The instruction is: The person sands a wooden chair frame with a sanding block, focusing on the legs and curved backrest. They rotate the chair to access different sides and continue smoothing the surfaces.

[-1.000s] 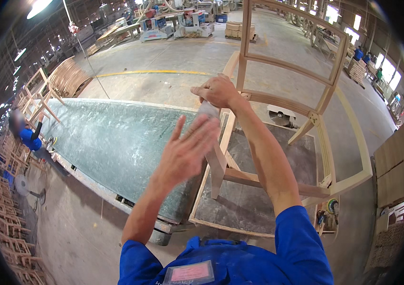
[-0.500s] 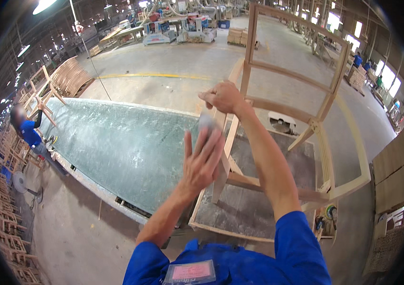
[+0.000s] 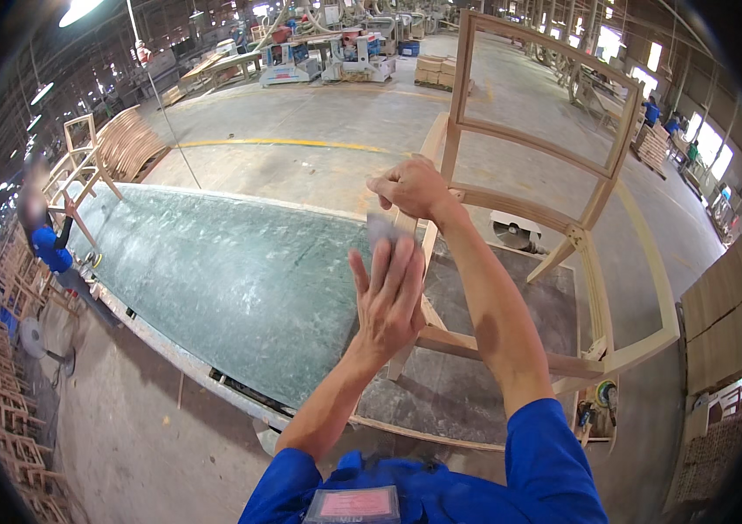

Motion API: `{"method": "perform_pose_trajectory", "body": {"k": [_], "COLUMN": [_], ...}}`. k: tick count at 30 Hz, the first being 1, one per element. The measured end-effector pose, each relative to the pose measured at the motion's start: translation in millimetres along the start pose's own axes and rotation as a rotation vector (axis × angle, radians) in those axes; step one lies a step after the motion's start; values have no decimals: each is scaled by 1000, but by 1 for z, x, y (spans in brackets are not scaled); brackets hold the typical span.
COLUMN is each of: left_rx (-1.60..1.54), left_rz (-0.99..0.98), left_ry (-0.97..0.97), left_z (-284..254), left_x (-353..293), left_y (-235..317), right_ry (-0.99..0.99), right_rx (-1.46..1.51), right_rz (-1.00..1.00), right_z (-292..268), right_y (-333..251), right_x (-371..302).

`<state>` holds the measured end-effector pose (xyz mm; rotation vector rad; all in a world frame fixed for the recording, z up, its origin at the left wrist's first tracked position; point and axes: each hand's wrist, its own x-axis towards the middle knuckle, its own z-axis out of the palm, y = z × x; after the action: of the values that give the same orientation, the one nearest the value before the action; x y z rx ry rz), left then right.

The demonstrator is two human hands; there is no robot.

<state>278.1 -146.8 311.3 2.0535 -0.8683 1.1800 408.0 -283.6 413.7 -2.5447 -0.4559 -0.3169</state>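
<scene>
Two hands are working on a wooden chair frame (image 3: 563,253) standing on the green-topped table (image 3: 214,279). Right hand (image 3: 412,188) is gripping the frame's leg near its top — fingers curled shut around it. Left hand (image 3: 388,297) is pressing a grey sanding sheet (image 3: 380,229) against that leg, fingers straight and flat.

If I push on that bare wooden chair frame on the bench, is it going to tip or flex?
Probably stiff: the chair frame is jointed solid rails. Likely light, being open. It could tip, since it stands tall on the table; the right hand grips it.
</scene>
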Motion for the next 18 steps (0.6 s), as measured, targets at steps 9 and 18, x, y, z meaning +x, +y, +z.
{"method": "perform_pose_trajectory", "body": {"k": [9,18], "left_rx": [-2,-21], "left_rz": [33,-70], "left_ry": [-116,-179], "left_z": [-37,-109], "left_x": [10,-16], "left_y": [8,12], "right_ry": [-32,91], "right_rx": [-7,196], "right_rz": [27,-77], "right_z": [4,0], "right_y": [-5,8], "right_x": [1,-22]}}
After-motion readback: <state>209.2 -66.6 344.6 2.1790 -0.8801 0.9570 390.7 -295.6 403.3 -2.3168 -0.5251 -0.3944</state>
